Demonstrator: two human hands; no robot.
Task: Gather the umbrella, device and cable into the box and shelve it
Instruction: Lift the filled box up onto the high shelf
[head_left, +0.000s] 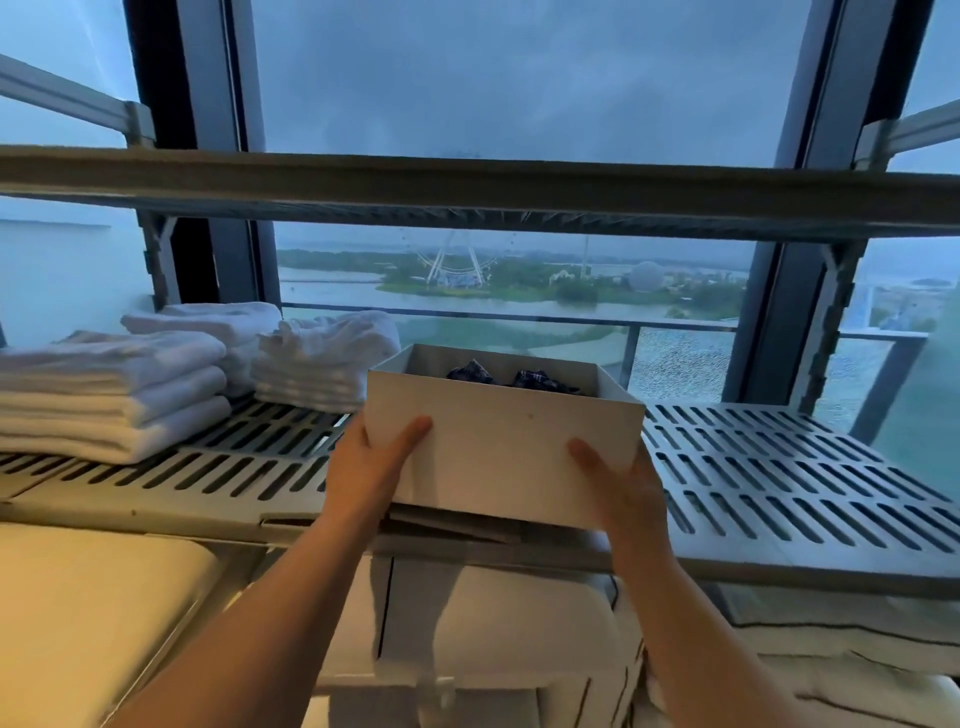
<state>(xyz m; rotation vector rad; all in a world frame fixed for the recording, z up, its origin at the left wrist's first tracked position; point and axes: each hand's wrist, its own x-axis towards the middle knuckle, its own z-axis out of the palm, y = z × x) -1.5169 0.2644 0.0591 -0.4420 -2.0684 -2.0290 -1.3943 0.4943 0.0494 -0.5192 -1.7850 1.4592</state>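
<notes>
The open white cardboard box (501, 441), with dark plaid fabric (511, 378) showing inside, is gripped at its near corners by the left hand (376, 457) and right hand (618, 486), over the front edge of the slotted grey shelf (779, 467), beside folded white towels (171, 369).

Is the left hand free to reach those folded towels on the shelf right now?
Probably not: the left hand grips the box, as does the right hand. The towels lie unobstructed just left.
</notes>
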